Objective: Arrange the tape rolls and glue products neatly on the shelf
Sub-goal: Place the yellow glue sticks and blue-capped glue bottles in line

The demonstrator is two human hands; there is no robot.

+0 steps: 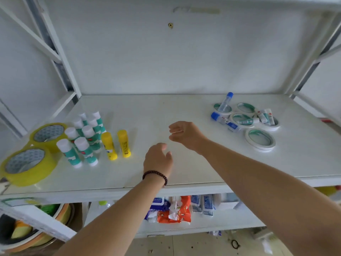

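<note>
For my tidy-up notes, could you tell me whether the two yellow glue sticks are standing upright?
Upright: both yellow glue sticks stand on end.

No legible text on glue sticks [86, 150] or lower-shelf packets [166, 209].

Smooth matt white shelf [184, 111], prob. painted metal, glossy yellow tape rolls [27, 167], plastic glue sticks [86, 150]

White shelf [184, 111], yellow tape rolls [27, 166], teal-and-white glue sticks [85, 150], yellow glue sticks [124, 144], blue-capped bottles [224, 121]
</note>
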